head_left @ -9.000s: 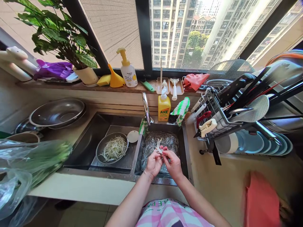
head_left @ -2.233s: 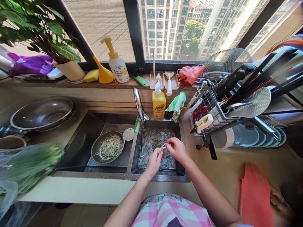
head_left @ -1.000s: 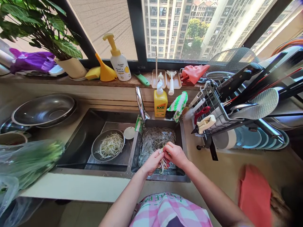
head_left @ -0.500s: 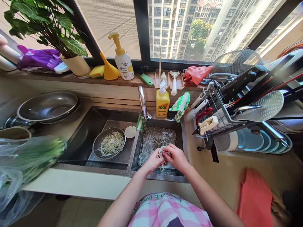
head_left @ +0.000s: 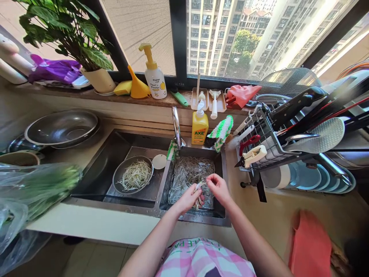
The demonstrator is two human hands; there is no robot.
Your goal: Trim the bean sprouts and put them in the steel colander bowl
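My left hand point(head_left: 187, 200) is closed around a small bunch of bean sprouts point(head_left: 198, 197) above the right sink basin. My right hand point(head_left: 218, 188) hangs just beside it, fingertips pinched together close to the sprout tops. Below both hands, a wide layer of bean sprouts point(head_left: 191, 172) lies on a wire mesh in that basin. In the left basin, a steel bowl point(head_left: 115, 181) holds a heap of paler sprouts.
A chrome faucet point(head_left: 176, 127) and a yellow AXE bottle point(head_left: 200, 129) stand behind the sink. A dish rack point(head_left: 268, 142) with knives and plates is to the right. A plastic bag of green vegetables point(head_left: 37, 188) lies at the left, beside a steel basin point(head_left: 62, 129).
My right hand has moved up and to the right, off the sprout bunch, and the two hands are now slightly apart. The left hand still holds the bunch.
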